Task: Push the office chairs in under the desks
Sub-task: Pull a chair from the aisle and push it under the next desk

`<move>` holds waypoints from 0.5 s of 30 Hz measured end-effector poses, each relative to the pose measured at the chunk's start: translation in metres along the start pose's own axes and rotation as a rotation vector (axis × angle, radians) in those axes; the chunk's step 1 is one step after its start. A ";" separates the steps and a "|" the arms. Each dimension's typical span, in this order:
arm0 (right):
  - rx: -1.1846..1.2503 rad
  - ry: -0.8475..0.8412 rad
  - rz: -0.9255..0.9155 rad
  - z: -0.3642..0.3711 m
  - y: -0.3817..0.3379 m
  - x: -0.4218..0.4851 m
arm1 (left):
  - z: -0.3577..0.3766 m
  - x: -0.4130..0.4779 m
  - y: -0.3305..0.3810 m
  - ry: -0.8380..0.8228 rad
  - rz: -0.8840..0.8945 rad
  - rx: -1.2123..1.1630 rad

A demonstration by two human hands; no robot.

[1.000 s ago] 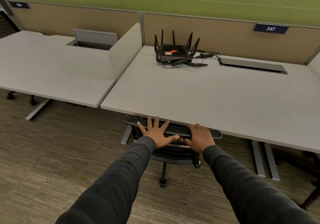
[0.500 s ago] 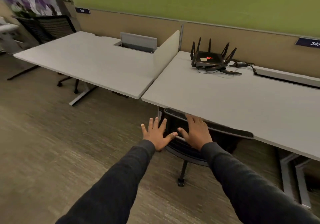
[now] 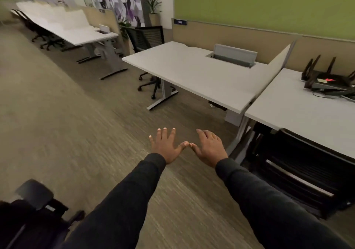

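My left hand (image 3: 166,146) and my right hand (image 3: 209,148) hover over the carpet with fingers spread, thumbs nearly touching, holding nothing. To the right a black mesh office chair (image 3: 299,170) sits tucked under the near grey desk (image 3: 299,114). Another black chair (image 3: 148,39) stands at the far left end of the middle desk (image 3: 192,69), its wheeled base showing below. A further black chair (image 3: 32,212) is at the bottom left corner, partly cut off and blurred.
A black router (image 3: 326,81) with antennas and cables lies on the near desk. A divider panel (image 3: 276,66) separates the two desks. A long row of white desks (image 3: 63,25) with chairs runs at the far left. Open carpet (image 3: 67,133) stretches between.
Both hands have come off the chair back, which now stays under the near desk. The view has swung left, bringing the middle desk and far chairs into sight.
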State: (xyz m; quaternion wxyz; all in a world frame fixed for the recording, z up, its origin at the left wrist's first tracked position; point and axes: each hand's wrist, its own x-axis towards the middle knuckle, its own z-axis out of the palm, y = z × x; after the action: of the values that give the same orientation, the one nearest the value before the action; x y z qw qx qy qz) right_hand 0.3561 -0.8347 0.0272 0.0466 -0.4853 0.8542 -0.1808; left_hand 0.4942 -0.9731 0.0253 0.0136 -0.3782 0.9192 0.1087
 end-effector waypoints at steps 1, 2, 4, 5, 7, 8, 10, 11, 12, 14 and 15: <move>0.004 -0.017 -0.020 0.007 -0.019 0.006 | -0.004 -0.004 -0.020 0.012 -0.027 -0.003; 0.005 -0.037 -0.041 0.014 -0.038 0.012 | -0.008 -0.008 -0.039 0.022 -0.053 -0.014; 0.000 -0.064 -0.089 0.028 -0.073 0.023 | -0.012 -0.014 -0.075 0.038 -0.105 -0.054; 0.000 -0.076 -0.114 0.034 -0.088 0.029 | -0.014 -0.017 -0.092 0.045 -0.130 -0.073; -0.008 -0.106 -0.169 0.050 -0.122 0.042 | -0.016 -0.022 -0.129 0.055 -0.190 -0.102; -0.012 -0.118 -0.187 0.057 -0.135 0.047 | -0.015 -0.024 -0.143 0.051 -0.213 -0.111; -0.015 -0.139 -0.206 0.069 -0.154 0.055 | -0.013 -0.027 -0.166 0.036 -0.253 -0.120; -0.017 -0.151 -0.224 0.079 -0.167 0.061 | -0.013 -0.028 -0.182 0.030 -0.279 -0.124; -0.020 -0.163 -0.243 0.088 -0.180 0.068 | -0.012 -0.028 -0.197 0.026 -0.303 -0.129; -0.018 -0.188 -0.281 0.107 -0.204 0.084 | -0.012 -0.025 -0.231 0.026 -0.351 -0.138; -0.017 -0.201 -0.295 0.116 -0.216 0.093 | -0.012 -0.023 -0.248 0.027 -0.370 -0.135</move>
State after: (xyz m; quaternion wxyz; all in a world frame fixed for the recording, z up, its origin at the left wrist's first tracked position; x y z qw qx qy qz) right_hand 0.5130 -1.0440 0.0046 0.1007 -0.6212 0.7663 -0.1291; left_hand 0.6843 -1.1312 -0.0073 -0.0043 -0.5420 0.8249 0.1606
